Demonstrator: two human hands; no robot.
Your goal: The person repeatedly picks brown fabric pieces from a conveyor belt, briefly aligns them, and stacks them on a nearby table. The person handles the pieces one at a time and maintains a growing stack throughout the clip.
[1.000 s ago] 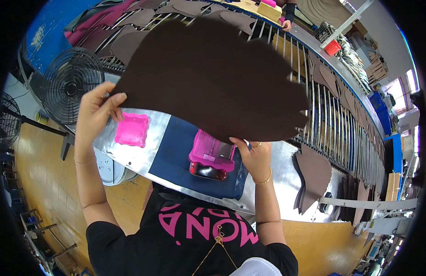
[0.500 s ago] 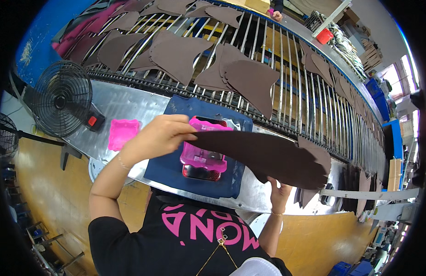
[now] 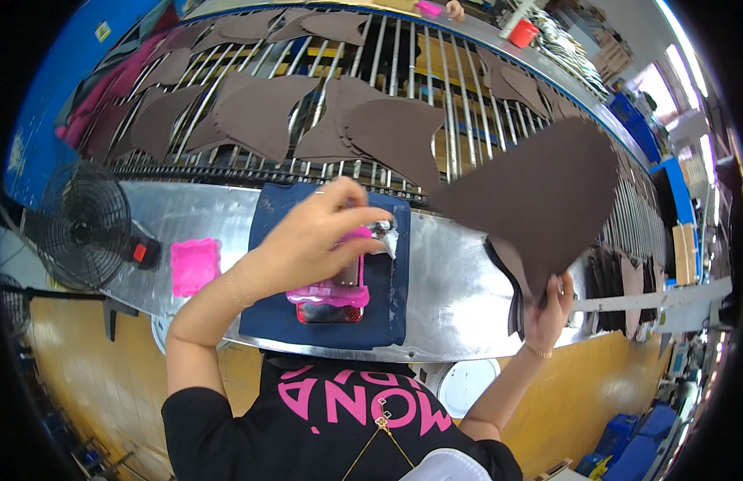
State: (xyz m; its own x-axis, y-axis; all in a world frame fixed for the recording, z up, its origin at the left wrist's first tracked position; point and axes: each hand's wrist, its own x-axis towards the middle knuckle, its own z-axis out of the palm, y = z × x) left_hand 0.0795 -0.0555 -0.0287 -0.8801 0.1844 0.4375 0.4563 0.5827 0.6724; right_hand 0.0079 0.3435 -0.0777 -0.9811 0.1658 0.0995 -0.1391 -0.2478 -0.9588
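My right hand (image 3: 551,311) grips the lower corner of a dark brown flat cut piece (image 3: 540,188), which stands raised at the right, partly over the roller rack. My left hand (image 3: 319,236) hovers over a pink scalloped tray (image 3: 327,295), thumb and forefinger apart, nothing seen between them. Just beyond those fingertips lies a crumpled white scrap (image 3: 389,240). The pink tray rests on a red and black object (image 3: 331,313), mostly hidden, on a dark blue mat (image 3: 363,330). More brown pieces (image 3: 512,276) lie behind the held one at the bench's right.
A metal bench (image 3: 452,305) runs across in front of me. At its left stand a black fan (image 3: 83,226) and another pink tray (image 3: 197,266). Stacked brown pieces (image 3: 395,132) lie on the roller rack (image 3: 456,104) beyond. Another person's hand (image 3: 455,10) shows at the far side.
My left hand has let go of the brown piece and moved over the pink tray. My right hand has carried the piece rightward and turned it upright. The whole view has shifted slightly.
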